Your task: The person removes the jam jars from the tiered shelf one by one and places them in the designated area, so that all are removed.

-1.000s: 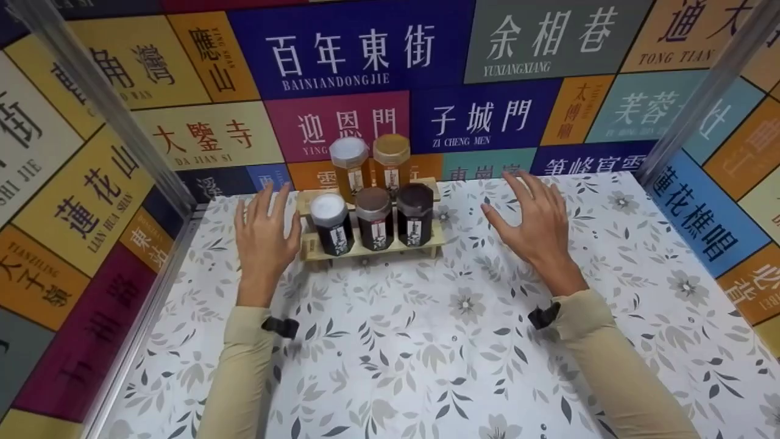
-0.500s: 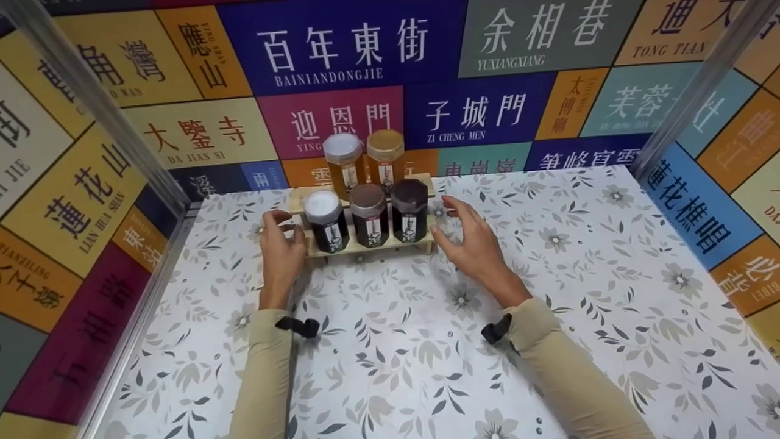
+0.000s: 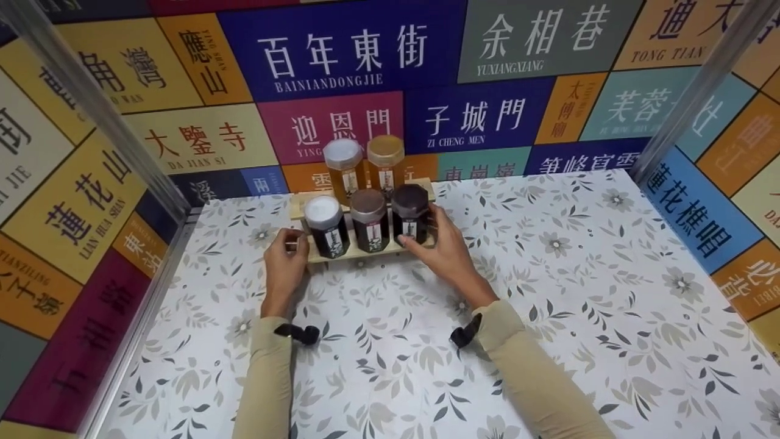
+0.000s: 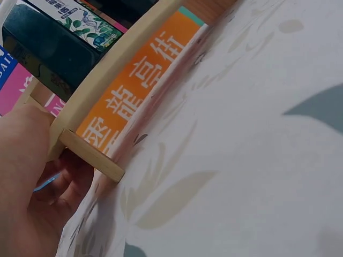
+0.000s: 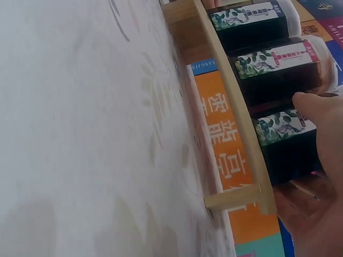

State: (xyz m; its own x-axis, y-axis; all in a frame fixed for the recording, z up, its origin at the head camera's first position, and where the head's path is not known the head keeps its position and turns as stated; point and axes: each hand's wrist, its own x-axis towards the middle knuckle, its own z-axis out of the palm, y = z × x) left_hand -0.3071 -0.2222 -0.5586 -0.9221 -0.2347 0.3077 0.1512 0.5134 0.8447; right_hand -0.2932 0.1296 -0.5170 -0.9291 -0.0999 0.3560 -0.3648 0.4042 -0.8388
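A stepped wooden rack (image 3: 353,255) stands on the table with jars on two tiers. My left hand (image 3: 285,262) grips its lower left end; in the left wrist view, curled fingers (image 4: 68,187) sit under the wooden strip (image 4: 126,52). My right hand (image 3: 452,253) holds the dark-lidded jar (image 3: 411,204) at the lower right, thumb on its label (image 5: 278,127) and fingers behind it. Beside that jar stand a brown-lidded jar (image 3: 369,222) and a white-lidded jar (image 3: 328,227). Behind are two amber jars, one white-lidded (image 3: 344,166), one yellow-lidded (image 3: 386,161).
A floral-patterned cloth (image 3: 390,366) covers the table. Close behind the rack rises a wall of colourful sign panels (image 3: 341,55). Clear panels with metal-like edges (image 3: 116,116) flank the table on both sides.
Both hands have come in towards the rack. The left has curled onto the rack's left end; the right has moved left and taken hold of the dark-lidded jar.
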